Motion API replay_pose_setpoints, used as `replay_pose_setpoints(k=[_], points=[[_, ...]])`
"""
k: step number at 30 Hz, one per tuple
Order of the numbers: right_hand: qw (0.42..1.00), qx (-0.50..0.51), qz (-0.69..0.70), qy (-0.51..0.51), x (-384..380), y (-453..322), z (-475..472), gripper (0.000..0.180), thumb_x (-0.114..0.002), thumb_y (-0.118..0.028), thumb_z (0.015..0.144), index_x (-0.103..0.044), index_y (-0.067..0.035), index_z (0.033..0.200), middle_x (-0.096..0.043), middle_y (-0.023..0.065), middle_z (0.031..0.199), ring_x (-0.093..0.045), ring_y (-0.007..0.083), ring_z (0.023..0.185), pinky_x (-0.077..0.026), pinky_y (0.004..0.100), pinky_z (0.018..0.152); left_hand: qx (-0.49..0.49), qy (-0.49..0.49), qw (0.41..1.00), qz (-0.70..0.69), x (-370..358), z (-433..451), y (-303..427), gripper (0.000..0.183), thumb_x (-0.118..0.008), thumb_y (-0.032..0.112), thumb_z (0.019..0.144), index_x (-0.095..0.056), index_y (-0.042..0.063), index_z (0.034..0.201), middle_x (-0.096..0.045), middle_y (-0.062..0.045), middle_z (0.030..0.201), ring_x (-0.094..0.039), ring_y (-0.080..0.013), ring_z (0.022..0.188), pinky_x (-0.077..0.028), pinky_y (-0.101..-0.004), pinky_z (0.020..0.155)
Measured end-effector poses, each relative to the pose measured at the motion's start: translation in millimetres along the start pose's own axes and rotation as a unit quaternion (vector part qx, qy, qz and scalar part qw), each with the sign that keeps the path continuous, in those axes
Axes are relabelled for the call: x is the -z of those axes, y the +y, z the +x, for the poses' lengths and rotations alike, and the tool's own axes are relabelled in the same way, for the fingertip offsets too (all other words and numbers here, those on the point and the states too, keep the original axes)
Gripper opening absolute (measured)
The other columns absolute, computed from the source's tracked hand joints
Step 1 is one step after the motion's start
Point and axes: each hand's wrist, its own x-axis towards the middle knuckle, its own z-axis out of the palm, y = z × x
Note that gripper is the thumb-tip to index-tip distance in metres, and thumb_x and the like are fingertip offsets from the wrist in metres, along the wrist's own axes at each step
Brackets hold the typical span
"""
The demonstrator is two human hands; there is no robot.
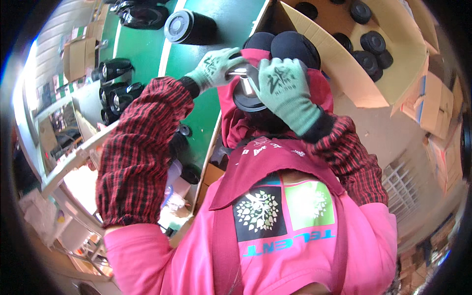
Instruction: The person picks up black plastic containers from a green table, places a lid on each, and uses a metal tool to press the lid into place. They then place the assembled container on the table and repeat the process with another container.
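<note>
Both hands wear mint-green knit gloves with dark cuffs and meet above my lap. My left hand (217,68) has its fingers curled on one side of a shiny metal part (240,70), which spans the gap between the hands. At the other side my right hand (284,86) grips it, thumb pointing towards me; its fingertips are hidden. Just below, a round black canister-like piece (247,102) with a reflective surface rests on the maroon apron (230,127). My right hand covers part of it. Whether metal part and black piece are joined, I cannot tell.
On the green tabletop (201,129) lies a black cylinder with a grey end cap (179,26). Several glossy black housings (123,97) sit at the left. An open cardboard box (339,64) on my right holds several black round parts (372,42). More cartons (437,105) stand beyond.
</note>
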Motion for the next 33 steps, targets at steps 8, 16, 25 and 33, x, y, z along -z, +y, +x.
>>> replay_pose_setpoints(k=[8, 16, 25, 33], points=[[0.996, 0.046, 0.074, 0.024, -1.5, 54.6, 27.8, 0.044, -0.058, -0.048, 0.095, -0.066, -0.005, 0.089, -0.072, 0.0188, 0.084, -0.072, 0.0325, 0.074, -0.055, 0.0462, 0.071, 0.083, 0.095, 0.991, -0.039, -11.0, 17.0, -17.9, 0.061, -0.072, 0.014, 0.072, -0.058, 0.006, 0.131, -0.063, -0.016, 0.121, -0.06, -0.0374, 0.113, -0.048, -0.0449, 0.1], [0.98, -0.141, 0.138, -0.007, -122.3, 69.2, 191.0, 0.052, -0.059, -0.044, 0.095, -0.058, -0.006, 0.132, -0.068, 0.0208, 0.116, -0.067, 0.0365, 0.105, -0.053, 0.0474, 0.085, 0.195, 0.169, 0.916, -0.308, -24.4, -41.1, 91.3, 0.084, -0.09, 0.026, 0.07, -0.052, 0.007, 0.142, -0.042, -0.022, 0.149, -0.044, -0.0393, 0.139, -0.04, -0.0465, 0.113], [0.993, -0.085, 0.058, -0.053, -170.8, 52.4, 220.5, 0.06, -0.06, -0.048, 0.093, -0.052, -0.011, 0.139, -0.062, 0.0182, 0.133, -0.064, 0.0373, 0.118, -0.052, 0.0495, 0.096, 0.168, 0.31, 0.921, -0.166, -28.5, -60.2, 159.2, 0.084, -0.092, 0.037, 0.059, -0.063, 0.014, 0.134, -0.055, -0.01, 0.139, -0.047, -0.0409, 0.133, -0.041, -0.0531, 0.109], [0.962, -0.112, 0.217, -0.12, -163.1, 70.1, 218.0, 0.069, -0.064, -0.049, 0.089, -0.051, -0.006, 0.141, -0.06, 0.0208, 0.132, -0.059, 0.0387, 0.123, -0.048, 0.0489, 0.1, 0.158, 0.318, 0.918, -0.178, -28.6, -65.2, 152.5, 0.077, -0.091, 0.036, 0.059, -0.065, 0.021, 0.13, -0.057, -0.007, 0.138, -0.047, -0.0413, 0.132, -0.042, -0.0539, 0.108]])
